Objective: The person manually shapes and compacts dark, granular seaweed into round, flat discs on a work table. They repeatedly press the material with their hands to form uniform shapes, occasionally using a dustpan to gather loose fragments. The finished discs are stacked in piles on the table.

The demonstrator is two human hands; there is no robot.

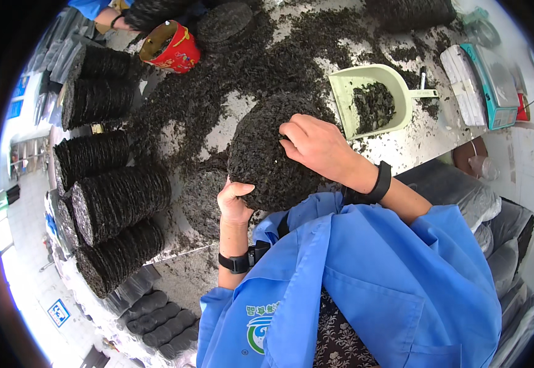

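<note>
Both hands, the left hand (233, 199) underneath and the right hand (316, 146) on top, are grasping a round dark dried-seaweed cake (266, 153) with clenched fingers, so squeezing may be crumbling its brittle edge onto the surface (402, 144).

the way left is blocked by stacked dark discs (117, 202); right, past the green scoop (374, 98), some tabletop (414, 144) is left open.

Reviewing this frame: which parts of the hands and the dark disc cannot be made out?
Head view only:
- Left hand: fingers hidden behind the dark round disc.
- Right hand: fingertips buried in the disc's top.
- Disc underside: faces away from the camera.
- Green scoop: base covered by dark flakes.
- Red cup: contents too small to tell.
</note>
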